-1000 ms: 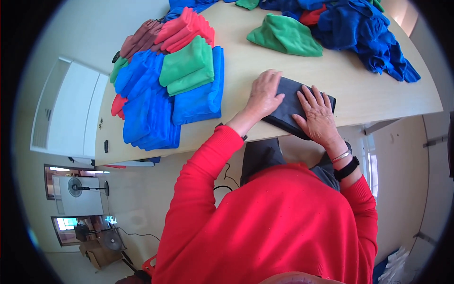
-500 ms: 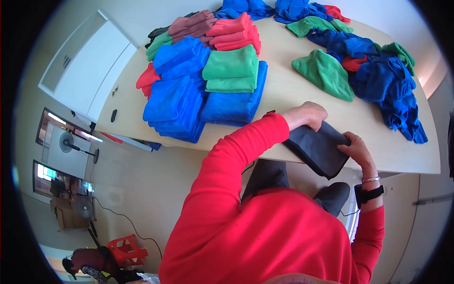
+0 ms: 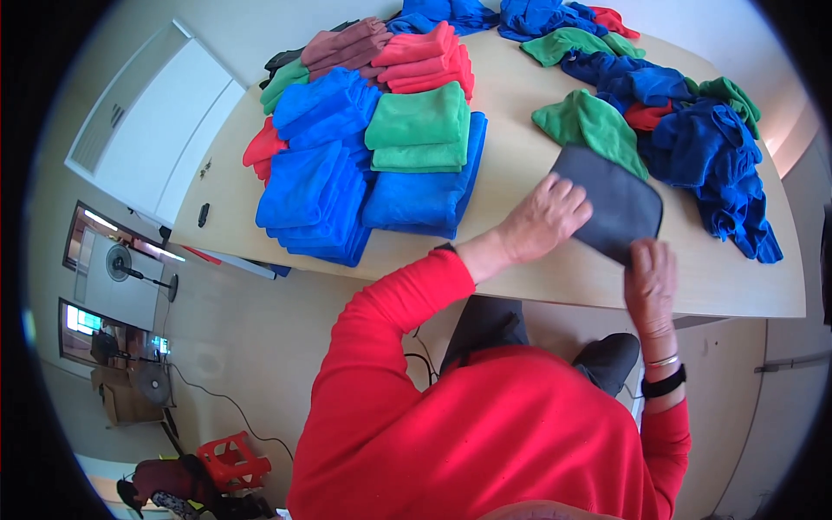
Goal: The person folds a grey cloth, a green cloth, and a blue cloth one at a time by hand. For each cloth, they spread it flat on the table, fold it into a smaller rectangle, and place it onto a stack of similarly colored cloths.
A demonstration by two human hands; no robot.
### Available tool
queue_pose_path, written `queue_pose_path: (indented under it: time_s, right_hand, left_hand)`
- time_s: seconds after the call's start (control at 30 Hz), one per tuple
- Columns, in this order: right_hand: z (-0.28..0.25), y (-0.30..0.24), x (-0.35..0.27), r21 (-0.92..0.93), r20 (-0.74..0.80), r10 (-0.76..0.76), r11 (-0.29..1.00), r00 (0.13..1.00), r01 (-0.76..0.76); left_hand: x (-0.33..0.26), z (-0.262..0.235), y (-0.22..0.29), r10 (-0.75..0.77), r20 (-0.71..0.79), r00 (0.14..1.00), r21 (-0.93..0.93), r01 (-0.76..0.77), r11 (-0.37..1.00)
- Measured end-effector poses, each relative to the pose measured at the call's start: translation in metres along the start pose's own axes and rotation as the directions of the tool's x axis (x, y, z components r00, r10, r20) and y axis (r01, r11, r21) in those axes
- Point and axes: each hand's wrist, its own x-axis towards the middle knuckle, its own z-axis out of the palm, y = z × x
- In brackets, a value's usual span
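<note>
1. Gripping the dark folded cloth [image 3: 611,204] in the head view: left hand [image 3: 548,218] has its fingers curled tight on the left edge, right hand [image 3: 652,279] is closed around the near right corner.
2. Most of the cloth sticks out past the grip, away from the body, over the table [image 3: 507,165]. Its far edge overlaps the loose green cloth [image 3: 589,126] from this angle; can't tell if they touch.
3. Compared with half a second ago, it's farther from the table's near edge, and the left hand went from the far side to the left edge. Folded green stack [image 3: 416,126] hasn't budged.
</note>
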Motion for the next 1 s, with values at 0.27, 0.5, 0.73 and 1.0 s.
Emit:
queue_pose_path:
  time_s: [0.27, 0.5, 0.73, 1.0]
  right_hand:
    - [0.026, -0.013, -0.038, 0.14, 0.143, 0.027, 0.989, 0.989, -0.047]
    - [0.014, -0.028, -0.027, 0.283, 0.058, 0.094, 0.953, 0.994, -0.106]
    - [0.028, -0.009, -0.039, 0.41, 0.007, 0.28, 0.875, 0.96, -0.258]
    - [0.061, 0.009, -0.052, 0.26, -0.011, 0.293, 0.924, 0.956, -0.28]
  left_hand:
    - [-0.032, 0.013, 0.045, -0.035, 0.178, 0.983, 0.042, 0.028, 0.999]
    - [-0.02, 0.027, 0.048, -0.157, 0.095, 0.983, -0.146, 0.17, 0.974]
    - [0.001, -0.028, -0.009, -0.479, 0.11, 0.871, -0.477, 0.469, 0.743]
    - [0.023, -0.122, -0.133, -0.68, 0.07, 0.73, -0.594, 0.578, 0.56]
